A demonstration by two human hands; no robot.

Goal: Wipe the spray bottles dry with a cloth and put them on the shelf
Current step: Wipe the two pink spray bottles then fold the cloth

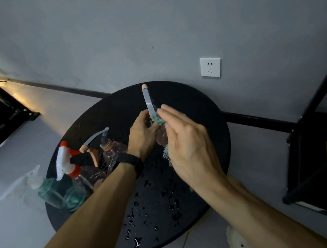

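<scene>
Gripping the pink spray bottle, left fingers curl; right fingers pinch cloth.

Single head cam, wide-angle, looks forward and steeply down from above onto a round black table. Close range, forearms enter from bottom edge. Wall ahead, floor around. No second view.

Both forearms reach forward, left hand curled, right hand pinching (fingers together).
</scene>
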